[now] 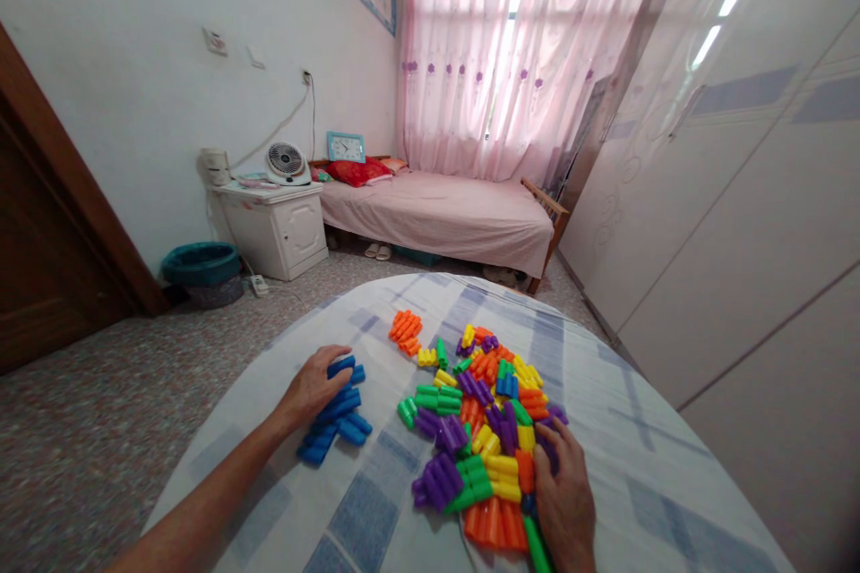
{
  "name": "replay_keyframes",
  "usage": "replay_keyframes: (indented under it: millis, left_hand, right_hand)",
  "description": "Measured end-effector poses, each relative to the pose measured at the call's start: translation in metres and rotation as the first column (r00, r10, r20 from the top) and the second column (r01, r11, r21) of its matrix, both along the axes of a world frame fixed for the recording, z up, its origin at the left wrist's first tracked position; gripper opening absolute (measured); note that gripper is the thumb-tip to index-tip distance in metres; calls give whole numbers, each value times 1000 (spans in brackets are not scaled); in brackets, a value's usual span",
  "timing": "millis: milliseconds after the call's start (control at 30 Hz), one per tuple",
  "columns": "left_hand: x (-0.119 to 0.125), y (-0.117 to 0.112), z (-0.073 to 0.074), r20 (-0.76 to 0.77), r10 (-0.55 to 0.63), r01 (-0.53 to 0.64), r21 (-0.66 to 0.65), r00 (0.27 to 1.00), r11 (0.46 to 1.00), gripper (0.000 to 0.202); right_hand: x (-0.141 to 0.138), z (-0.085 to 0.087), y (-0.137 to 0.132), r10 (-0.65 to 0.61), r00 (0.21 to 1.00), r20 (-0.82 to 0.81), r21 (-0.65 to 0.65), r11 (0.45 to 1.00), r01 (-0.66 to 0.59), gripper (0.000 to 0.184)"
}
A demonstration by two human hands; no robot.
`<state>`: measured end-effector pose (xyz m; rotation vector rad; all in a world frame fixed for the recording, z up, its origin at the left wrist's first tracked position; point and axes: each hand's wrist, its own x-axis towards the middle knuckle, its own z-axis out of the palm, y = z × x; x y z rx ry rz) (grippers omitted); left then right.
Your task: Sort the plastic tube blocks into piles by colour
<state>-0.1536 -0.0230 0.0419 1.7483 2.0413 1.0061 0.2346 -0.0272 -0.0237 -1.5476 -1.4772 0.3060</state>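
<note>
My left hand [321, 386] is at a small group of blue plastic building blocks [339, 405] made of joined tubes. Its thumb and forefinger close around a blue block [340, 365] at the far end of that group. My right hand [568, 492] rests at the right edge of a large mixed pile, fingers apart and loosely curved. Purple blocks [552, 449] lie under and beside its fingertips; its palm side is hidden. In the pile are yellow blocks [503, 476], green blocks [474, 482] and orange blocks [495, 524].
A separate cluster of orange blocks [406, 329] lies beyond the blue group. Everything rests on a round table with a checked cloth [376, 492]. Past the table stand a bed [443, 206], a white cabinet [282, 228] with a fan [287, 161], and a bin [202, 269]; a wardrobe [726, 224] flanks the right.
</note>
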Motion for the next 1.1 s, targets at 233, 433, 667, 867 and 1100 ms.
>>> replay_keyframes:
  millis: [233,433,667,867,1100]
  left_hand:
    - [77,26,12,-131,-218,237,148,967,960,32]
    - [133,74,6,-242,-206,207,-21,948,978,33]
    - [154,88,-1,-263,-189,162,-120,946,979,26]
    - [159,87,0,-140,-284,270,-112,948,956,32]
    - [168,56,7,112,-578,571,93,808,816,37]
  right_hand:
    - [-1,0,0,-5,1000,-13,-12,1000,5,38]
    - [-3,2,-2,8,999,-38,2,1000,-8,36]
    - [-4,2,-2,-7,1000,-25,-11,1000,6,35]
    - [-5,4,-2,-13,1000,4,-27,1000,13,38]
    - [-4,2,-2,0,1000,-11,-20,1000,0,37]
